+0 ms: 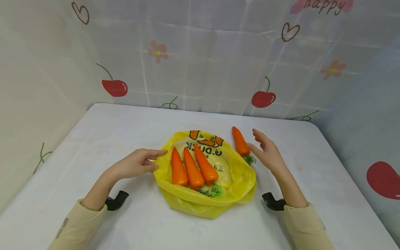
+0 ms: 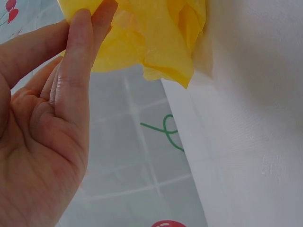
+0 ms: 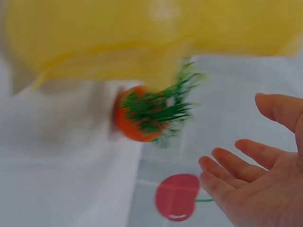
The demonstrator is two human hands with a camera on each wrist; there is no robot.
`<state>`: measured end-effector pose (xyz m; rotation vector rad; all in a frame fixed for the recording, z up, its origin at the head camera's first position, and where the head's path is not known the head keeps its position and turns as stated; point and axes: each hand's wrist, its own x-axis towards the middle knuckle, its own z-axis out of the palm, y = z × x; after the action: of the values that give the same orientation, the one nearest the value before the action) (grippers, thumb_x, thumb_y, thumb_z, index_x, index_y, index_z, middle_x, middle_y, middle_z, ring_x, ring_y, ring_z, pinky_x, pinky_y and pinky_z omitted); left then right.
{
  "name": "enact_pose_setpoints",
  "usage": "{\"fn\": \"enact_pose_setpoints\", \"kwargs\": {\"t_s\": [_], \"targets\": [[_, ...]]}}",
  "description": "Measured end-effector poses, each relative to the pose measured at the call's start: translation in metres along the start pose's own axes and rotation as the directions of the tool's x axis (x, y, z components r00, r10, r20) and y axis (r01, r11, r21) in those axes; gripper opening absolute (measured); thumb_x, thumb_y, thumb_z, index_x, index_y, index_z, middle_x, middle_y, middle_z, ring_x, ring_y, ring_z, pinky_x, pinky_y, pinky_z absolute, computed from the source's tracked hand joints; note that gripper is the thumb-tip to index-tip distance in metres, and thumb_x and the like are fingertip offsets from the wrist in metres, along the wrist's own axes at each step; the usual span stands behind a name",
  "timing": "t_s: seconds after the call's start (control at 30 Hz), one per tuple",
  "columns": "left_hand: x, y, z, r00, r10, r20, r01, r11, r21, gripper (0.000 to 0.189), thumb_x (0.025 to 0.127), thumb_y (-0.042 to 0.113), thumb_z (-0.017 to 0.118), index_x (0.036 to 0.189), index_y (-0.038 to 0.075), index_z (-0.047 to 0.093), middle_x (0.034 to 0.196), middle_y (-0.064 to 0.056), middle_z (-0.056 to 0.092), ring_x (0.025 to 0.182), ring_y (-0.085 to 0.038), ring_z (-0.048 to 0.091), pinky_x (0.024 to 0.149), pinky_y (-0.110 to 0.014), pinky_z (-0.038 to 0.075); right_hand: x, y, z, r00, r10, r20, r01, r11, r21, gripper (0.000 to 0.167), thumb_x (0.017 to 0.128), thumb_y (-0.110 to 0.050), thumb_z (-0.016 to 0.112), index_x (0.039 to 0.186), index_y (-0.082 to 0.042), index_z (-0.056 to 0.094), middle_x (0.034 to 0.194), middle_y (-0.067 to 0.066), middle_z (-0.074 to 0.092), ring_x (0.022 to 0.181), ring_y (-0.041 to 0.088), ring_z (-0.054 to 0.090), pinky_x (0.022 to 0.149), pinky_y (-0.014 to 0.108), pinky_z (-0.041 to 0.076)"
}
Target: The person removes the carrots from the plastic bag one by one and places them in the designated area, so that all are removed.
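Note:
A yellow plastic bag (image 1: pixel 240 180) with a printed duck face lies spread open on the table. Inside it are three orange carrots (image 1: pixel 194 170) side by side, with green tops toward the near rim. My left hand (image 1: pixel 137 163) pinches the bag's left rim; the left wrist view shows its fingers (image 2: pixel 78 71) at the yellow film. A further carrot (image 1: pixel 240 141) lies outside, behind the bag's right side, its leafy top (image 3: pixel 156 109) partly covered by the bag in the right wrist view. Beside that carrot my right hand (image 1: pixel 268 152) hovers with fingers spread, holding nothing.
The white table (image 1: pixel 125 128) ends at a back wall hung with a printed curtain (image 1: pixel 200 69) of cherries, hearts and flowers. Black wrist mounts (image 1: pixel 117 200) stick inward from both forearms.

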<state>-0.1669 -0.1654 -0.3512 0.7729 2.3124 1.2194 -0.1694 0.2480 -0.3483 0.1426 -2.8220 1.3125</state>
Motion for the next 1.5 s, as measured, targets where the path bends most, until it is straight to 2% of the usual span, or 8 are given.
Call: {"fn": "enact_pose_setpoints", "kwargs": {"t_s": [0.23,0.37,0.47,0.6,0.73,0.97,1.27,1.5], "targets": [[0.001,0.001,-0.001,1.000,0.009,0.001,-0.009,1.000,-0.002,0.051,0.089,-0.003,0.059,0.137,-0.006,0.042,0.132,-0.027,0.045,0.091,-0.019,0.063,0.075,-0.027,0.052,-0.025,-0.040,0.008,0.975,-0.183,-0.126,0.194,0.978,0.081,0.054,0.094,-0.013,0.058,0.142,-0.003,0.037,0.141,0.016,0.040,0.129,0.029,0.035,0.104,0.042,0.029],[0.001,0.001,-0.002,1.000,0.013,-0.001,-0.013,1.000,-0.001,0.051,0.089,-0.003,0.059,0.137,-0.006,0.042,0.132,-0.027,0.046,0.091,-0.018,0.063,0.075,-0.027,0.052,-0.035,-0.054,0.026,0.961,-0.250,-0.121,0.264,0.957,0.119,0.050,0.092,-0.007,0.059,0.139,-0.002,0.042,0.139,0.014,0.043,0.127,0.026,0.039,0.101,0.041,0.033],[0.001,0.001,-0.002,1.000,0.015,-0.004,-0.015,1.000,0.003,0.051,0.089,-0.003,0.059,0.137,-0.006,0.042,0.132,-0.027,0.046,0.089,-0.018,0.063,0.075,-0.027,0.053,-0.040,-0.054,0.043,0.955,-0.288,-0.075,0.296,0.944,0.147,0.049,0.091,-0.006,0.061,0.137,-0.001,0.044,0.138,0.013,0.045,0.124,0.026,0.042,0.100,0.041,0.035],[0.000,0.001,-0.001,1.000,0.004,-0.009,-0.004,1.000,0.015,0.051,0.089,-0.002,0.060,0.136,-0.005,0.043,0.132,-0.026,0.046,0.089,-0.018,0.062,0.075,-0.026,0.053,-0.041,-0.051,0.064,0.957,-0.289,-0.007,0.286,0.941,0.180,0.049,0.090,-0.006,0.063,0.135,0.000,0.046,0.136,0.013,0.048,0.122,0.026,0.045,0.100,0.039,0.035],[-0.002,0.000,0.001,1.000,-0.013,-0.013,0.013,1.000,0.015,0.050,0.088,-0.002,0.061,0.136,-0.004,0.044,0.132,-0.026,0.046,0.090,-0.019,0.062,0.074,-0.026,0.053,-0.043,-0.048,0.074,0.962,-0.273,0.017,0.265,0.944,0.196,0.050,0.088,-0.006,0.065,0.135,0.000,0.047,0.136,0.012,0.048,0.120,0.027,0.047,0.099,0.041,0.036],[-0.001,-0.002,0.005,1.000,-0.010,-0.001,0.010,1.000,-0.009,0.050,0.089,-0.002,0.060,0.136,-0.005,0.044,0.131,-0.026,0.047,0.087,-0.018,0.062,0.074,-0.026,0.053,-0.048,-0.043,0.081,0.968,-0.239,0.071,0.217,0.950,0.226,0.050,0.089,-0.006,0.064,0.136,-0.001,0.046,0.136,0.013,0.047,0.123,0.028,0.044,0.100,0.042,0.035],[0.000,-0.002,0.003,1.000,-0.014,-0.005,0.014,1.000,-0.002,0.050,0.089,-0.002,0.060,0.136,-0.004,0.044,0.131,-0.026,0.047,0.086,-0.017,0.062,0.074,-0.026,0.053,-0.043,-0.034,0.087,0.955,-0.238,0.178,0.189,0.949,0.252,0.059,0.089,-0.009,0.065,0.141,-0.003,0.039,0.142,0.015,0.039,0.128,0.031,0.038,0.102,0.044,0.032],[0.002,-0.003,0.001,1.000,-0.001,-0.002,0.001,1.000,-0.007,0.051,0.089,-0.002,0.060,0.137,-0.005,0.043,0.130,-0.026,0.048,0.087,-0.017,0.062,0.074,-0.026,0.053,-0.042,-0.031,0.088,0.948,-0.211,0.237,0.162,0.964,0.212,0.064,0.088,-0.011,0.066,0.143,-0.002,0.035,0.142,0.018,0.037,0.128,0.033,0.036,0.102,0.047,0.032]]}}
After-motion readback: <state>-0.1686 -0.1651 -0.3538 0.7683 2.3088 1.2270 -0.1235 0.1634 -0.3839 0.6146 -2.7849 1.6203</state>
